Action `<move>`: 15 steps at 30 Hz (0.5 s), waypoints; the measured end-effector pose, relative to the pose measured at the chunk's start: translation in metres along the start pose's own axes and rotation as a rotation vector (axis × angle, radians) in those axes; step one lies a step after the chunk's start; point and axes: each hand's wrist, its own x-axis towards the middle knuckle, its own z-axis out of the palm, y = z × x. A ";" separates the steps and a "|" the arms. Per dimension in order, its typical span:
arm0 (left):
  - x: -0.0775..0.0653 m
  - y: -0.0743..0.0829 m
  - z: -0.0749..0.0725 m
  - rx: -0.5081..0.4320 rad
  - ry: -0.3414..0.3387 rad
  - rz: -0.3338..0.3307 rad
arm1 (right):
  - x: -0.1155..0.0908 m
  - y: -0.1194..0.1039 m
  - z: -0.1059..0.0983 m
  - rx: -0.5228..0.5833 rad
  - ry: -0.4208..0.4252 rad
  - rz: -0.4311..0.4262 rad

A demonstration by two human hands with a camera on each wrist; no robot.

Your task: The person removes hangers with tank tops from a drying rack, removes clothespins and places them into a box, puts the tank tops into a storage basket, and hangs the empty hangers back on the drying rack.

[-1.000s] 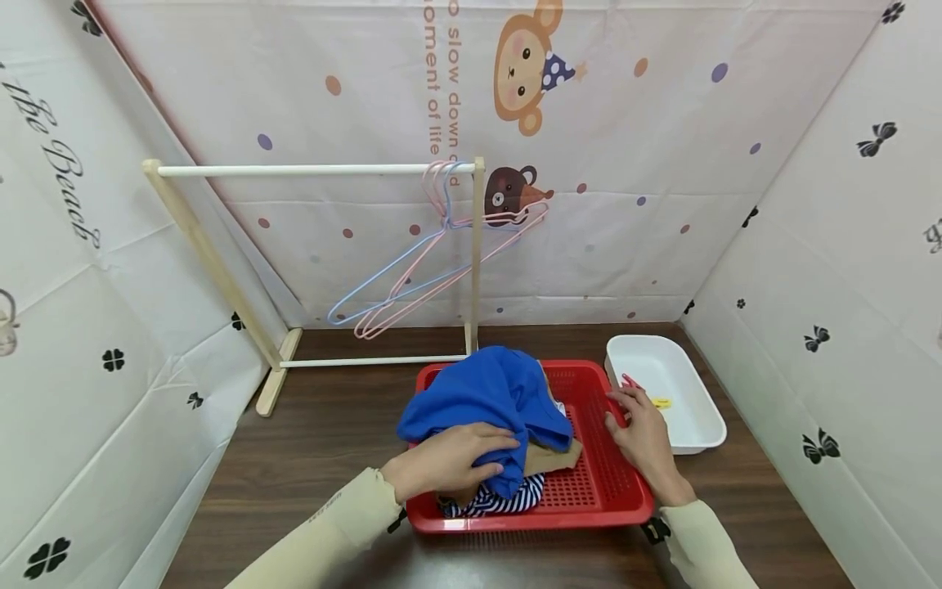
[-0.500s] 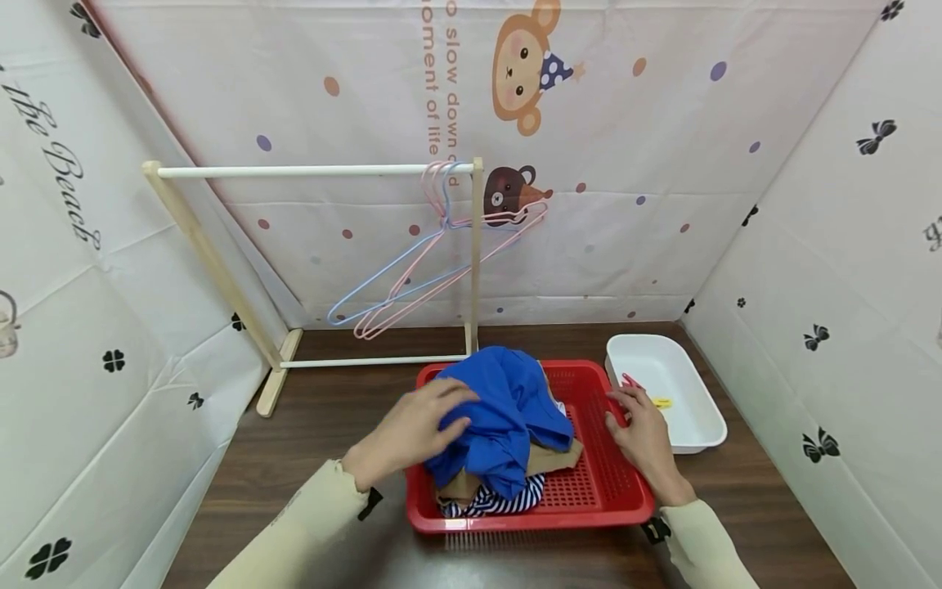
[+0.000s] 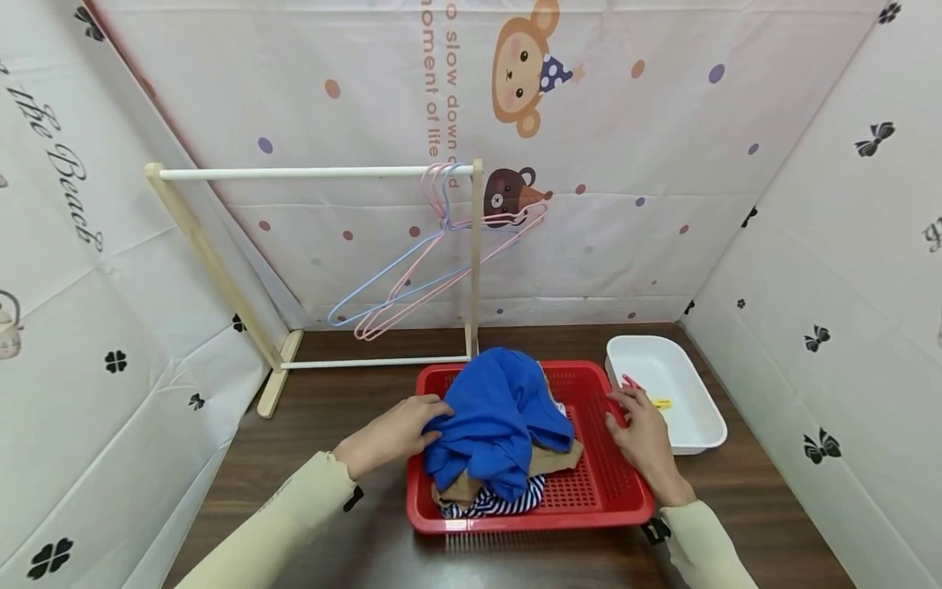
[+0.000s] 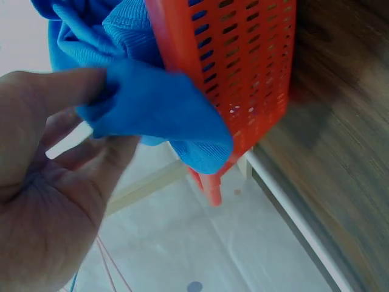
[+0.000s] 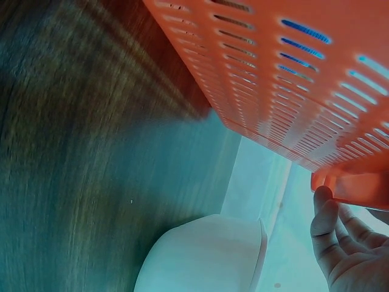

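A heap of clothes lies in the red plastic basket (image 3: 545, 521), on its left side. On top is a crumpled blue garment (image 3: 493, 417) with ribbed edging; tan cloth (image 3: 555, 460) and striped cloth (image 3: 518, 501) show beneath it. My left hand (image 3: 393, 433) is at the basket's left rim, pinching an edge of the blue garment between thumb and fingers. In the left wrist view, a flap of this blue fabric (image 4: 158, 106) hangs outside the basket wall. My right hand (image 3: 643, 438) grips the right rim, and its fingers (image 5: 325, 225) show at the rim in the right wrist view.
Behind the basket's left part stands a wooden rack with a white rod (image 3: 294, 173). Blue and pink hangers (image 3: 386, 271) hang at its right end. A white basin (image 3: 684, 368) with a red and a yellow clothespin (image 3: 662, 403) stands right of the basket.
My left hand has lifted off the top of the blue garment and moved left to its edge, now pinching it. The garment's left side has drawn in. My right hand has stayed put.
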 end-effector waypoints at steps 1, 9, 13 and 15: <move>0.001 0.001 0.000 -0.005 0.010 0.024 | 0.000 0.000 0.000 0.000 0.003 -0.001; 0.009 0.023 0.007 0.011 -0.124 0.168 | -0.001 0.002 0.002 0.002 0.019 -0.018; 0.012 0.028 0.017 0.080 -0.185 0.220 | 0.000 0.001 0.002 0.000 0.021 -0.017; 0.012 0.028 0.020 0.086 -0.189 0.227 | 0.000 0.001 0.002 -0.001 0.021 -0.017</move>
